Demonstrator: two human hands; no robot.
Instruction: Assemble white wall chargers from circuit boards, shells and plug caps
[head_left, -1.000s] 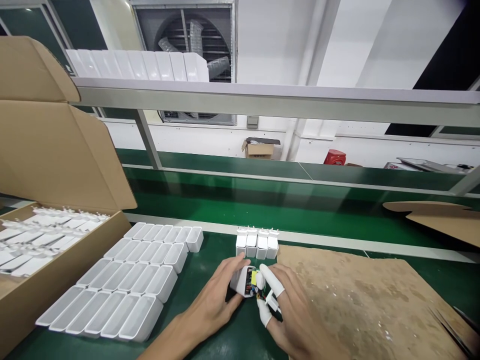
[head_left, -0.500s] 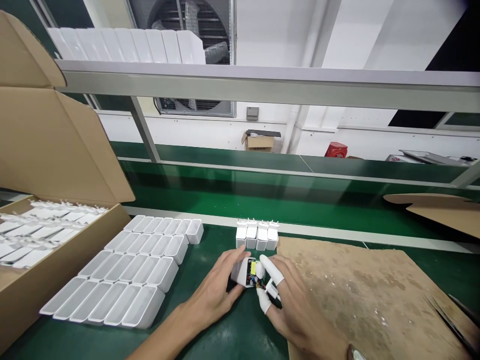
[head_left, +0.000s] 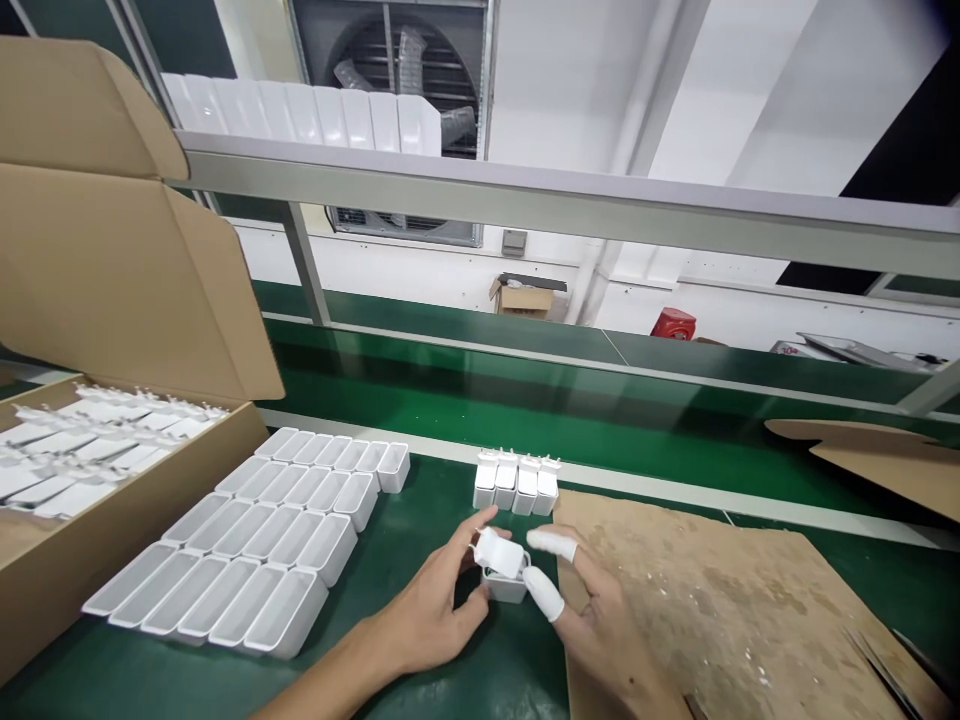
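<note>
Between my hands a small white power adapter (head_left: 505, 588) sits low over the green bench, with a white cap piece (head_left: 501, 553) tilted across its top. My left hand (head_left: 427, 615) grips it from the left, fingers behind and thumb at the front. White finger cots cover the thumb and forefinger of my right hand (head_left: 607, 620). Those two fingers are spread apart at the adapter's right side, the thumb tip close to its corner; whether it touches I cannot tell. Just beyond stands a short row of similar white adapters (head_left: 516, 485). No circuit parts show now.
Rows of open white cases (head_left: 247, 550) cover the bench at left, beside an open cardboard box (head_left: 187, 460) of white parts. At right lies a stained cardboard sheet (head_left: 675, 600) with tweezers (head_left: 877, 665) on it. A metal rail (head_left: 562, 200) crosses behind.
The adapter has been turned, so its exposed circuit parts are hidden and the cap piece lies over the top. My right fingers have come away from the parts and spread. The view has shifted slightly.
</note>
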